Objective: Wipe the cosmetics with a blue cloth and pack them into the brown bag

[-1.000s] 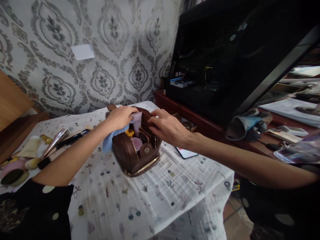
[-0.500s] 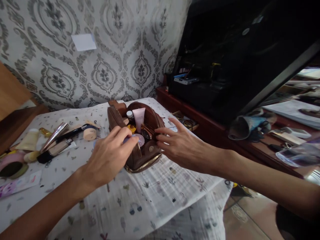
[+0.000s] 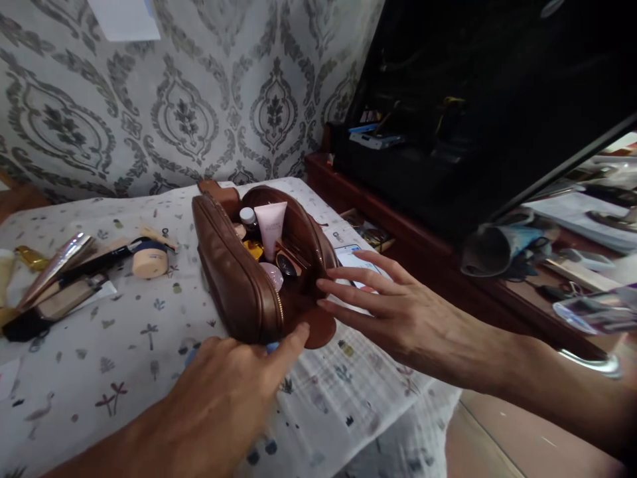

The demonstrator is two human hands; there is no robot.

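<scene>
Bag: a brown leather bag with a gold-toothed zip (image 3: 231, 265) is set on a white cotton cloth printed with small plants (image 3: 159, 315); its mouth is opened wide.
Flap: a rounded brown leather flap (image 3: 323, 330) is turned outward at the bag's near end.
Contents: a pale pink squeeze tube (image 3: 271, 229) is stood upright inside, beside a dark bottle with a white cap (image 3: 247, 216); a round lilac-pink container (image 3: 273, 275) is lodged nearer the front.
Left hand: the thumb of the left hand (image 3: 223, 385) is stretched to the flap; the other fingers are curled and partly hidden, and whether the blue, cloth-like patch (image 3: 272, 346) beside them is gripped cannot be told.
Right hand: the fingers of the right hand (image 3: 408, 312) are spread, their tips brought to the bag's right side.
Phone: a lit smartphone (image 3: 348, 255) is partly covered by that hand.
Left of bag: a squat beige jar with a dark blue lid (image 3: 150, 262) is placed near other cosmetics.
Behind: grey-patterned wallpaper (image 3: 186, 119) is seen.
</scene>
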